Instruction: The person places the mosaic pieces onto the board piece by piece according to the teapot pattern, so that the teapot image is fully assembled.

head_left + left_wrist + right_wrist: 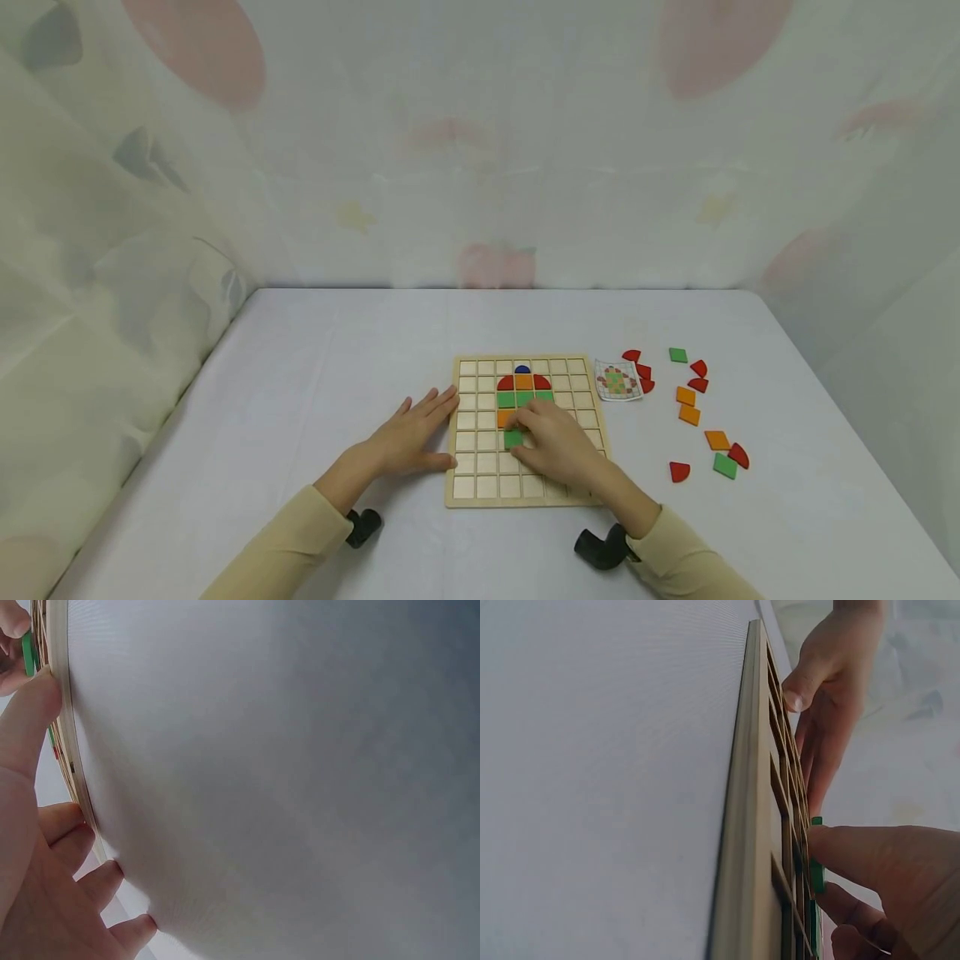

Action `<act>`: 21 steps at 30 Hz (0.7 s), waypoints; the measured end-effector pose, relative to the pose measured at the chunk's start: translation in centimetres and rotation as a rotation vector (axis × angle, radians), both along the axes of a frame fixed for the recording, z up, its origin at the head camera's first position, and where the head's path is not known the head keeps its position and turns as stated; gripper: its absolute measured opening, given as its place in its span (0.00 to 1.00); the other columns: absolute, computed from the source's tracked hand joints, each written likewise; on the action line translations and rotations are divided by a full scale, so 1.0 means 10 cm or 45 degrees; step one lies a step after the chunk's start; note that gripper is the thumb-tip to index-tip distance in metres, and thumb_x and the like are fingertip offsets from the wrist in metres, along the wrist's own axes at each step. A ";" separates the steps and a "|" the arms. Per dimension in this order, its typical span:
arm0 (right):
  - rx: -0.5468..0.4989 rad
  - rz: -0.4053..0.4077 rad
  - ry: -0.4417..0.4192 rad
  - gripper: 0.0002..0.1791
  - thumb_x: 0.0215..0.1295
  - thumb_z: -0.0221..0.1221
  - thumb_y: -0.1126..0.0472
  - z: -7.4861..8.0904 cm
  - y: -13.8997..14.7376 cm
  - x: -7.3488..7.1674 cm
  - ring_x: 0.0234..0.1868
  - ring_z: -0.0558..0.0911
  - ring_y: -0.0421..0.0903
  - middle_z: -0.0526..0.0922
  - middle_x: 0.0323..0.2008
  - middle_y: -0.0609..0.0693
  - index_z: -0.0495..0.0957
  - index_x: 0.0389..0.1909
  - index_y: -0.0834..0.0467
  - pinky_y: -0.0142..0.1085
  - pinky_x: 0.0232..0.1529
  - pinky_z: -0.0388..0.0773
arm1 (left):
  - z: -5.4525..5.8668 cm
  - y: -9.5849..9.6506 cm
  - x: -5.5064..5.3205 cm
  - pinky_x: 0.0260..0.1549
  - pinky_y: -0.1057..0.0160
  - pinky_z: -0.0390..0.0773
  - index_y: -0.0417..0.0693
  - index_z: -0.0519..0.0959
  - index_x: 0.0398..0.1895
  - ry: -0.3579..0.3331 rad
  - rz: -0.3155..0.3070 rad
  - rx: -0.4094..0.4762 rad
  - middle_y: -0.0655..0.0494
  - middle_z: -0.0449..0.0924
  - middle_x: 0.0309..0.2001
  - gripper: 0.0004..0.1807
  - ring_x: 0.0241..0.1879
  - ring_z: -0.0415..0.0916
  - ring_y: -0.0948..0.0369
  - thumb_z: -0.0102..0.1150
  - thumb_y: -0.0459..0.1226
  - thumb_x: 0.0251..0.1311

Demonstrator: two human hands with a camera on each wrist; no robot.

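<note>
A wooden grid board (465, 487) lies flat on the table, with a blue half-round, red quarter-rounds, orange squares and green squares set in its upper middle cells. My right hand (558, 440) is over the board and pinches a green square tile (513, 439) between thumb and fingers, below an orange square (504, 418) on the left of the pattern. In the right wrist view this green tile (817, 862) stands tilted up from the grid. Fingers spread, my left hand (408, 437) rests along the board's left edge, its thumb near the lower part. My right hand covers some middle cells.
A small picture card (618, 383) with a coloured pattern lies at the board's upper right, partly over red pieces (632, 355). Farther right are scattered loose tiles: orange ones (689, 414), green ones (725, 466) and red quarter-rounds (679, 472). Patterned cloth (480, 167) hangs behind the table.
</note>
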State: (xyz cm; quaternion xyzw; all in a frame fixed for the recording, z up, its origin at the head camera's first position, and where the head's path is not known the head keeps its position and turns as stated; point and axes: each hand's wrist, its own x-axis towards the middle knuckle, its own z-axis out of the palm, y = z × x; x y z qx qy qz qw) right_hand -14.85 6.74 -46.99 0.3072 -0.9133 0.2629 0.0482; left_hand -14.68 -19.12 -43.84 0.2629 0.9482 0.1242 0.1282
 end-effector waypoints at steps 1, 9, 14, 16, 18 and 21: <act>0.003 0.002 0.009 0.13 0.50 0.67 0.54 0.00 -0.01 0.00 0.38 0.72 0.39 0.76 0.36 0.41 0.80 0.38 0.49 0.35 0.41 0.72 | 0.00 0.00 0.00 0.63 0.38 0.47 0.44 0.50 0.72 0.000 0.001 0.000 0.53 0.44 0.73 0.49 0.71 0.44 0.49 0.61 0.54 0.52; 0.014 0.018 0.071 0.12 0.49 0.66 0.55 -0.02 -0.05 -0.02 0.39 0.73 0.39 0.76 0.35 0.40 0.80 0.37 0.48 0.35 0.42 0.73 | 0.00 0.00 0.00 0.63 0.38 0.47 0.43 0.50 0.71 -0.001 -0.002 0.010 0.52 0.45 0.73 0.49 0.71 0.44 0.48 0.61 0.54 0.52; 0.023 0.021 0.073 0.12 0.49 0.66 0.56 -0.02 -0.06 -0.02 0.39 0.73 0.39 0.76 0.35 0.40 0.80 0.37 0.47 0.36 0.42 0.72 | 0.01 0.01 0.00 0.63 0.37 0.47 0.43 0.50 0.71 -0.001 -0.005 0.006 0.51 0.44 0.73 0.49 0.71 0.44 0.48 0.61 0.54 0.53; 0.021 0.023 0.070 0.12 0.49 0.66 0.57 -0.01 -0.06 -0.02 0.38 0.73 0.38 0.76 0.35 0.40 0.80 0.37 0.47 0.35 0.41 0.72 | 0.00 0.01 0.00 0.63 0.37 0.47 0.43 0.50 0.71 0.000 -0.006 0.004 0.51 0.45 0.73 0.49 0.71 0.44 0.48 0.61 0.54 0.52; 0.021 0.024 0.070 0.12 0.49 0.66 0.58 0.01 -0.06 -0.02 0.37 0.72 0.38 0.76 0.34 0.40 0.80 0.37 0.48 0.35 0.40 0.72 | 0.00 0.02 -0.01 0.63 0.37 0.48 0.43 0.50 0.71 0.002 -0.006 0.002 0.51 0.45 0.73 0.49 0.71 0.44 0.48 0.61 0.54 0.52; 0.026 0.024 0.066 0.12 0.49 0.66 0.58 0.02 -0.07 -0.02 0.36 0.72 0.38 0.75 0.34 0.41 0.80 0.36 0.48 0.35 0.39 0.71 | 0.00 0.02 -0.01 0.63 0.37 0.48 0.43 0.50 0.71 0.002 -0.002 -0.001 0.51 0.45 0.73 0.49 0.71 0.44 0.48 0.62 0.54 0.52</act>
